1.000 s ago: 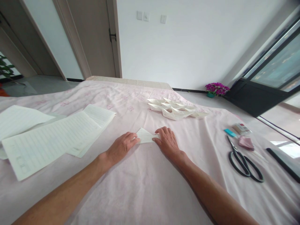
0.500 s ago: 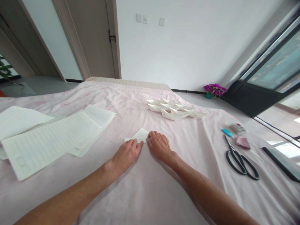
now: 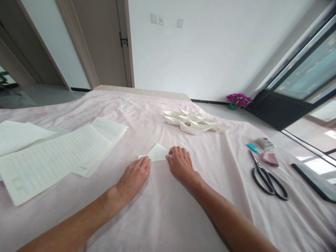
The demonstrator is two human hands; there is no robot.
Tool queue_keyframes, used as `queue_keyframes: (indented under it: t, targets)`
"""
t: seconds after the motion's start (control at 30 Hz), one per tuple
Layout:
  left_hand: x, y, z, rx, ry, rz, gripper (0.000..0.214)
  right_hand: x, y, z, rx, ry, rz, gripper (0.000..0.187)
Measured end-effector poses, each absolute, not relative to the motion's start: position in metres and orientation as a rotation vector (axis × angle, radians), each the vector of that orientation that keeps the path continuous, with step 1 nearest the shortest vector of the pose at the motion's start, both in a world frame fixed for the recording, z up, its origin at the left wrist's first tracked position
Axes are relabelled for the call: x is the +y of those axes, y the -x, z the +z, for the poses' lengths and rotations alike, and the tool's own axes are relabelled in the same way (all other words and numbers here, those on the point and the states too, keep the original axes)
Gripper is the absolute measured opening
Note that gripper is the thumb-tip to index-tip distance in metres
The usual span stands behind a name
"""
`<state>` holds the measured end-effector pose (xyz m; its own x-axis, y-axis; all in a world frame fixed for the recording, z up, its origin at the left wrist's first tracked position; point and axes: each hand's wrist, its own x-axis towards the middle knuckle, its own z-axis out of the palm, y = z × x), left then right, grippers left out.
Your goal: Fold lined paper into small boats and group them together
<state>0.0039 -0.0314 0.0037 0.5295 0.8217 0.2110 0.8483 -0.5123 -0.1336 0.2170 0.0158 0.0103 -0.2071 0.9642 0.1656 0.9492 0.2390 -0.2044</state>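
A small folded triangle of lined white paper point(image 3: 156, 153) lies on the pink cloth point(image 3: 162, 210) in front of me. My left hand point(image 3: 133, 176) rests flat with its fingers stretched, the fingertips pressing the paper's lower left edge. My right hand point(image 3: 181, 162) lies palm down with its fingers together, pressing the paper's right corner. Neither hand grips anything.
Several lined paper sheets point(image 3: 52, 154) lie at the left. A cluster of folded paper boats point(image 3: 193, 123) sits beyond the hands. Black scissors point(image 3: 267, 178), a small teal item point(image 3: 252, 147), a pink pouch point(image 3: 270, 158) and a dark flat object point(image 3: 313, 182) lie at the right.
My left hand slid left and toward me along the paper's lower edge. My right hand shifted slightly right, staying on the paper's right corner. The paper stayed flat on the cloth.
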Motion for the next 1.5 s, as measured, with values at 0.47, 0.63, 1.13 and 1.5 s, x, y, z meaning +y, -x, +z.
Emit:
queue_keyframes:
  t: [0.47,0.63,1.13,1.5]
  targets:
    - [-0.043,0.031,-0.007,-1.423,2.467,-0.186,0.052,0.025,-0.257,0.011,-2.194,1.903,0.079,0.010]
    - [-0.041,0.034,-0.004,-1.440,2.504,-0.260,0.048,0.025,-0.261,0.010,-2.181,1.859,0.081,0.012]
    - [0.005,0.006,0.028,-1.961,2.516,-0.387,0.021,0.022,-0.263,0.005,-2.083,1.699,0.140,0.028]
    - [0.042,0.011,0.013,-2.403,2.710,-0.524,0.042,0.028,-0.265,0.003,-2.058,1.641,0.236,0.021]
